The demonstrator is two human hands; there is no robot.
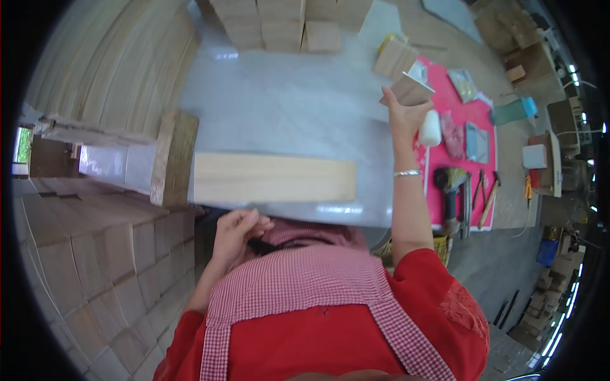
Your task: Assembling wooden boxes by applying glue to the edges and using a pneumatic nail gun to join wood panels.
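Observation:
My right hand (pixel 406 117) reaches out to the far right of the table and grips a small wooden block (pixel 412 91) with a thin pale edge. Just beyond it stands another light wooden block (pixel 395 58), with something yellow behind it. A long, flat pale wooden board (pixel 274 178) lies across the table close to me. My left hand (pixel 238 236) is by the table's front edge, below the board and apart from it. Its fingers are curled together; whether anything small is between them is hidden.
Stacked boards (pixel 121 70) rise at the left beside a thick wooden beam (pixel 173 157); more blocks (pixel 264 25) stand at the back. On a pink mat (pixel 467 168) lie a power tool (pixel 450 190), a hammer (pixel 489 200), a white bottle (pixel 430 129) and packets. A teal bottle (pixel 515 111) is farther right.

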